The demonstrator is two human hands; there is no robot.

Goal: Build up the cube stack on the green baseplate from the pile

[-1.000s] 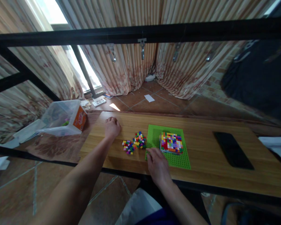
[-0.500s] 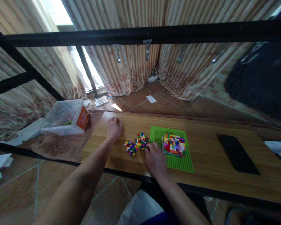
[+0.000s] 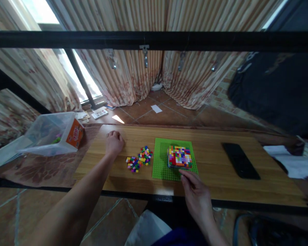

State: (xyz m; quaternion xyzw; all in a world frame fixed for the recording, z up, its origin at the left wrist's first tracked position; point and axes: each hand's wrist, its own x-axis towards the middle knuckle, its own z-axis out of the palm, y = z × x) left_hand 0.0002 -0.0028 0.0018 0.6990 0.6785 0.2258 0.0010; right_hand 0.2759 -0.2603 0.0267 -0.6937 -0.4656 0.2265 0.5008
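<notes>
My right hand point(image 3: 197, 190) is over the near edge of a green studded baseplate point(image 3: 160, 171), thumb and index finger pinched together. Whatever is in the pinch is too small to make out. Its fingertips are just in front of a low, multicoloured block of toy bricks point(image 3: 180, 157) standing on the baseplate. My left hand point(image 3: 114, 142) rests on the wooden table, its fingers curled in loosely with nothing visible in them. Between that hand and the baseplate lie loose small bricks in two adjoining piles, a nearer pile point(image 3: 132, 164) and a farther pile point(image 3: 145, 155).
A black phone-like slab point(image 3: 240, 160) lies on the wooden table point(image 3: 210, 184) to the right. Off the left end stands a clear plastic bin point(image 3: 47, 131) with an orange label. A black metal bar point(image 3: 164, 41) crosses above the far side, with curtains behind it.
My right hand has moved right, from beside the loose bricks to the near side of the brick block. The left hand still rests on the table. The camera view has shifted right.
</notes>
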